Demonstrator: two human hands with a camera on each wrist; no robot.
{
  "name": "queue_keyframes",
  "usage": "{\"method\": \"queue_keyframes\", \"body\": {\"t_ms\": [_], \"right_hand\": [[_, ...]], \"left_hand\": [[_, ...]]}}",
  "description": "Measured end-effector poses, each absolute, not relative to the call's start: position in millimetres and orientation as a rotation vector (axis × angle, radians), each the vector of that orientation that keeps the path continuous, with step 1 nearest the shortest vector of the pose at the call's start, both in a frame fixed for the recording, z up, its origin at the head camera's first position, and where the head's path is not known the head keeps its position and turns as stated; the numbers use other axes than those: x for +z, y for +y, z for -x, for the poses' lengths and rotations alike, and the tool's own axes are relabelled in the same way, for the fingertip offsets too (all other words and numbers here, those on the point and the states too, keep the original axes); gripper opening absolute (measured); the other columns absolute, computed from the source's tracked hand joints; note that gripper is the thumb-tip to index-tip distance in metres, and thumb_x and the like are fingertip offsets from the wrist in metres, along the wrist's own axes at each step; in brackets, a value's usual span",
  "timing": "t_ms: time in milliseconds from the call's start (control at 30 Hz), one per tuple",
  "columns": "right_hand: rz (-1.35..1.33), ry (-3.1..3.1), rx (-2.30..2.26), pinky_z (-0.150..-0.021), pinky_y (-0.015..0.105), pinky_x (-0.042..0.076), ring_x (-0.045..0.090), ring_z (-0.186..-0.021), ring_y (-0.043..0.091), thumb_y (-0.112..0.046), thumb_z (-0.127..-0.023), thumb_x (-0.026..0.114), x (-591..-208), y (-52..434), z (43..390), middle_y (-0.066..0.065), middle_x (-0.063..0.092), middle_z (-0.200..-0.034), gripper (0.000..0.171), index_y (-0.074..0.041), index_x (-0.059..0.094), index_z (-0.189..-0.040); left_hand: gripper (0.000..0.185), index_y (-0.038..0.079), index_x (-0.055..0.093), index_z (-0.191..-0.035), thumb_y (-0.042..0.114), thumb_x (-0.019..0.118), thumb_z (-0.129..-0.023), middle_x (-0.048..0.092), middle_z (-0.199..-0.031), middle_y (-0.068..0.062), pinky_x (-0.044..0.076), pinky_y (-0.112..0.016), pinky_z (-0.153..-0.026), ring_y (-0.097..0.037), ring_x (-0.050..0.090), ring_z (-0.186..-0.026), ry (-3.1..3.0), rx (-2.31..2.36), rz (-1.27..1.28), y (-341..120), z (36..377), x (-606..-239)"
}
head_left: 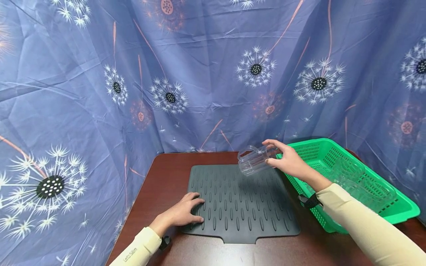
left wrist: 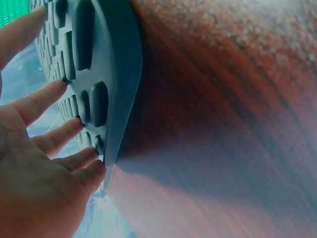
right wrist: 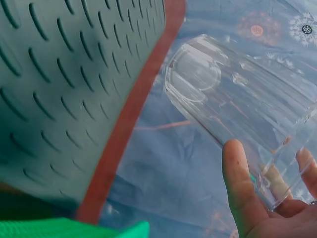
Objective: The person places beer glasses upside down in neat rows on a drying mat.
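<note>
Nearest me, two pale sleeves [head_left: 362, 225] are reaching in over the reddish-brown worktop [head_left: 169, 173], with a dark band showing at each wrist. The left hand [head_left: 181, 212] is resting at the near left edge of a dark ribbed mat [head_left: 233, 207], its fingers spreading wide and its fingertips touching the raised ribs, holding nothing. Over on the right, a green basket [head_left: 407, 213] is standing just beside the mat, with several clear vessels [head_left: 352, 181] lying inside; I'm finding them too see-through to count. Farther in, the right hand [head_left: 287, 159] is gripping a clear cup [head_left: 253, 162] by one end, thumb on one side and fingers on the other. The cup is hanging tilted above the far right part of the mat, apart from it, its free end pointing leftward, well apart from the left hand. Behind everything, a blue dandelion-patterned curtain [head_left: 206, 55] is hanging in folds.
</note>
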State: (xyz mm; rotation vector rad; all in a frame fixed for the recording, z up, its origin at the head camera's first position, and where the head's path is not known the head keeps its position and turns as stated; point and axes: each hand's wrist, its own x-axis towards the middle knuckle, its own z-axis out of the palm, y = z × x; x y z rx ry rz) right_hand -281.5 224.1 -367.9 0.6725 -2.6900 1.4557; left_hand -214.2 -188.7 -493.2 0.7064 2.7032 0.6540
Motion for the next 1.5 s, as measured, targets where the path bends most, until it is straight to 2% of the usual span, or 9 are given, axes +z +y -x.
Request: {"method": "queue_keyframes", "body": {"t_ms": [267,400,600,767,1067,1267,1500], "right_hand": [[-0.565,-2.656,1.678,-0.078,0.044,0.059,0.061,-0.114,0.038,-0.011,-0.096,0.059,-381.0,215.4,281.3,0.020,0.047,-0.141,0.053,-0.021,0.046,-0.146],[-0.521,-2.626,1.753,-0.079,0.044,0.060,0.066,-0.106,0.030,-0.014,-0.097,0.058,-387.4,213.3,280.2,0.019,0.049,-0.141,0.053,-0.022,0.044,-0.148],[-0.467,-2.565,1.876,-0.079,0.045,0.060,0.065,-0.101,0.017,-0.014,-0.099,0.056,-403.5,210.0,281.5,0.021,0.050,-0.137,0.053,-0.017,0.041,-0.150],[-0.431,-2.523,1.980,-0.079,0.046,0.060,0.064,-0.101,0.020,-0.012,-0.099,0.053,-416.6,207.5,283.0,0.023,0.050,-0.132,0.054,-0.013,0.038,-0.151],[-0.399,-2.412,2.181,-0.086,0.057,0.057,0.063,-0.098,0.020,-0.012,-0.101,0.050,-431.2,197.8,284.9,0.014,0.048,-0.119,0.045,-0.014,0.042,-0.145],[-0.347,-2.379,2.267,-0.087,0.055,0.057,0.057,-0.101,0.023,-0.013,-0.101,0.049,-440.1,189.6,285.0,0.012,0.045,-0.123,0.044,-0.014,0.040,-0.144],[-0.331,-2.328,2.370,-0.086,0.053,0.058,0.063,-0.102,0.024,-0.011,-0.101,0.047,-452.6,181.0,283.3,0.013,0.045,-0.126,0.041,-0.015,0.040,-0.142]], "left_hand": [[0.061,0.013,0.057,-0.142,0.040,0.075,-0.090,0.037,-0.156,-0.017,0.038,-0.057,-0.110,-0.036,0.032,-0.146,2.732,0.637,-0.707,-189.0,214.4,-493.9],[0.060,0.013,0.057,-0.141,0.039,0.075,-0.090,0.037,-0.156,-0.017,0.038,-0.057,-0.110,-0.036,0.032,-0.146,2.736,0.631,-0.709,-188.2,215.6,-493.9],[0.060,0.012,0.058,-0.141,0.039,0.074,-0.090,0.038,-0.156,-0.018,0.038,-0.056,-0.111,-0.036,0.033,-0.146,2.730,0.629,-0.718,-188.2,217.9,-493.9],[0.059,0.011,0.059,-0.140,0.037,0.075,-0.090,0.039,-0.155,-0.019,0.038,-0.057,-0.110,-0.037,0.034,-0.145,2.721,0.623,-0.709,-186.0,219.0,-491.8],[0.057,0.012,0.059,-0.139,0.038,0.074,-0.090,0.039,-0.154,-0.019,0.037,-0.056,-0.112,-0.037,0.033,-0.146,2.732,0.621,-0.668,-183.6,222.8,-487.1],[0.056,0.013,0.060,-0.138,0.037,0.074,-0.090,0.042,-0.153,-0.018,0.038,-0.056,-0.111,-0.036,0.035,-0.145,2.760,0.605,-0.676,-183.3,223.9,-486.8],[0.052,0.017,0.063,-0.135,0.038,0.074,-0.089,0.047,-0.150,-0.014,0.042,-0.059,-0.106,-0.034,0.040,-0.142,2.792,0.599,-0.626,-182.4,221.1,-487.8]]}}
